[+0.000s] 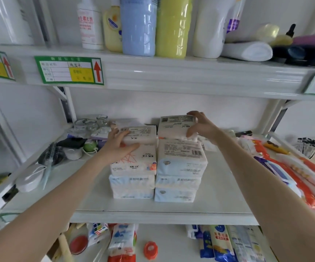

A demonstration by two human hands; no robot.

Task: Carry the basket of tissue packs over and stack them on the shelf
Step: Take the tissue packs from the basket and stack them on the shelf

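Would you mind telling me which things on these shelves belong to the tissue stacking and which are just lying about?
Part of the job:
- stacked tissue packs
- pack held by the left hand
- pack held by the right hand
- middle shelf

Just lying about:
- hairbrush
- glass jars
- bottles
- rolled towel

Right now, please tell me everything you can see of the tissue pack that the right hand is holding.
The tissue pack is a soft, white rectangular block in shiny plastic film, with small dark print and a barcode-like patch on its upturned face. It lies roughly flat at the back of the middle shelf, on top of the right-hand stack of packs. The right hand grips its right end, fingers over the top edge and thumb at the front. No other thing touches it visibly.
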